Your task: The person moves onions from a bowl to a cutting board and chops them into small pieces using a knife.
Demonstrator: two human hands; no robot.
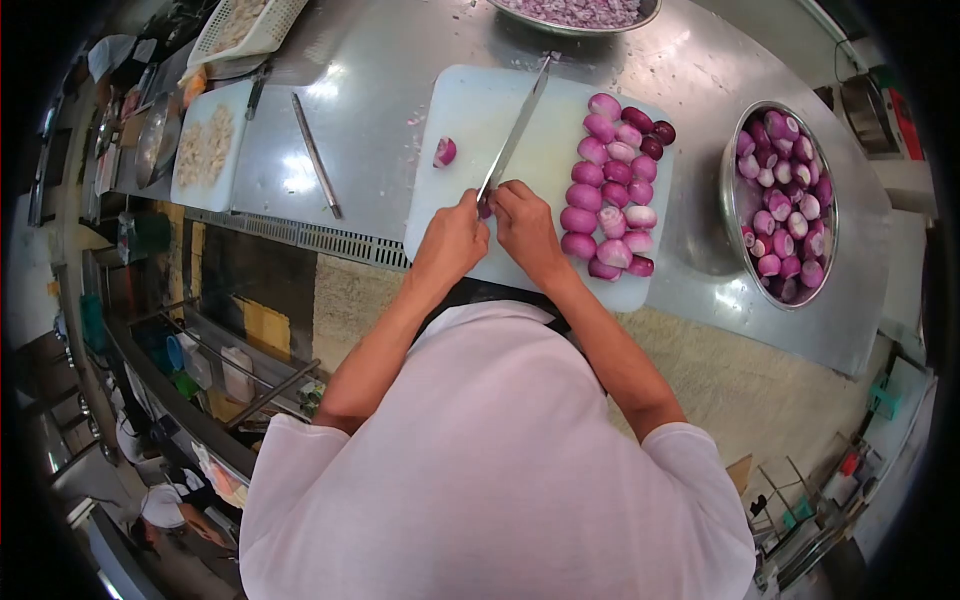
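My left hand [455, 238] is closed around the near end of a long kitchen knife [520, 122]; the handle is hidden in the fingers. The blade points away and slightly right across a white cutting board [455, 105]. Close beside it, my right hand [525, 228] pinches a small purple onion [485, 209], mostly covered by fingers and blade. Peeled red onions [587, 173] stand in rows along the board's right side. A lone onion piece [445, 152] lies on the left part of the board.
An oval metal bowl [727, 190] of onions sits right. At the far edge is a bowl [580, 27] of chopped onion. Leftward lie a metal rod [316, 157], a second board [240, 110] with pale pieces, and a white basket [278, 30]. Another person [165, 507] is at lower left.
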